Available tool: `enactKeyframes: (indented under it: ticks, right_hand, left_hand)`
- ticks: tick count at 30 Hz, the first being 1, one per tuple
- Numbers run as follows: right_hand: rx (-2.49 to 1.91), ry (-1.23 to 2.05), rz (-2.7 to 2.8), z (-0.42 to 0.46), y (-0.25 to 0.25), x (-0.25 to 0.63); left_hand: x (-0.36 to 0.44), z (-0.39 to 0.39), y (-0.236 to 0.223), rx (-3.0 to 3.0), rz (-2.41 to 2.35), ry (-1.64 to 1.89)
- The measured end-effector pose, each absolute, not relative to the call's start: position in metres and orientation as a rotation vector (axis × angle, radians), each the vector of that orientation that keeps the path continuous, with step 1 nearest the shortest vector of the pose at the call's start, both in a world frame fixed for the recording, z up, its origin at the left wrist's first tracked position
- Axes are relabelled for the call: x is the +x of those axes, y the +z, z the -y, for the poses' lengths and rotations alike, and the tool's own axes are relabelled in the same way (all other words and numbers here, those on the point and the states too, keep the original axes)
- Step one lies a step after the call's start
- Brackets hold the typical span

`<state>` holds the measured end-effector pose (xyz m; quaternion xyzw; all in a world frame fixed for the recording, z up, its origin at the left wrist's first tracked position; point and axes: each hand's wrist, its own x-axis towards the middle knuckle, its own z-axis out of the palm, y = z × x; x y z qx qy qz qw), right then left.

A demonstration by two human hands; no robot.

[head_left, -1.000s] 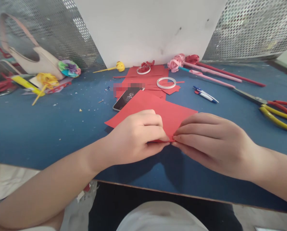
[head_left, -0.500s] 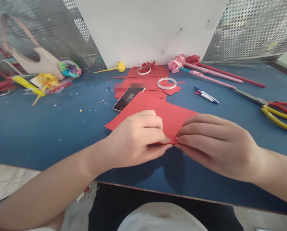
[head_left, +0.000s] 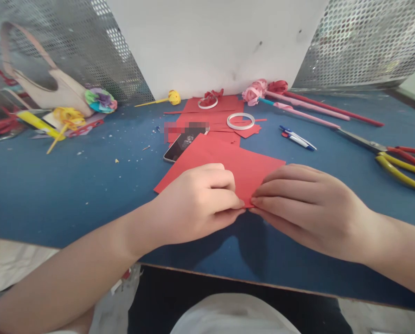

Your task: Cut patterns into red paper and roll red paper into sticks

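A sheet of red paper is held slightly above the blue table, its near corner pinched between both hands. My left hand is closed on the near edge, thumb below and fingertips on top. Close beside it, my right hand pinches the same edge with thumb and fingers. The two sets of fingertips are almost touching, and they hide part of that edge. Behind the sheet, a phone lies partly covered by it.
More red paper and a roll of white tape lie behind. Pens, large scissors and pink paper flowers are to the right. Leftward are a handbag, a yellow paper flower and a multicoloured flower.
Both hands have shifted very slightly left with the paper's near edge still pinched. The sheet's left corner sits a little lower. Everything else stays in place.
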<state>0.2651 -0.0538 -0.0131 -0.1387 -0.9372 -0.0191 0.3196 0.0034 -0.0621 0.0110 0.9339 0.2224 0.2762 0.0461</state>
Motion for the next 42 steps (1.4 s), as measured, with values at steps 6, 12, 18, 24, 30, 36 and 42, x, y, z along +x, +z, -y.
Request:
enactKeyframes:
  ticks: [6,12,18,24,30,36,42]
  right_hand:
    - [-0.41,-0.097,2.381,0.0546,-0.0138,0.2639]
    - [-0.405,-0.07,2.411,0.0563,-0.0119,0.2635]
    - [-0.455,-0.078,2.42,0.0569,-0.01,0.2598]
    - [-0.477,-0.1,2.454,0.0569,-0.0117,0.2608]
    - [-0.452,-0.1,2.496,0.0563,-0.0124,0.2613]
    - [-0.466,-0.068,2.548,0.0548,-0.013,0.261]
    - [-0.492,-0.036,2.571,0.0556,-0.0111,0.2614]
  left_hand:
    - [0.0024,0.0617,0.0092,2.848,-0.668,0.871]
    - [0.003,0.0618,0.0072,2.866,-0.682,0.872]
    - [0.0032,0.062,0.0083,2.895,-0.707,0.851]
    - [0.0035,0.0625,0.0093,2.901,-0.766,0.795]
    - [0.0048,0.0634,0.0092,2.893,-0.838,0.656]
    - [0.0049,0.0646,0.0078,2.834,-0.907,0.541]
    - [0.0051,0.0645,0.0081,2.731,-0.96,0.514]
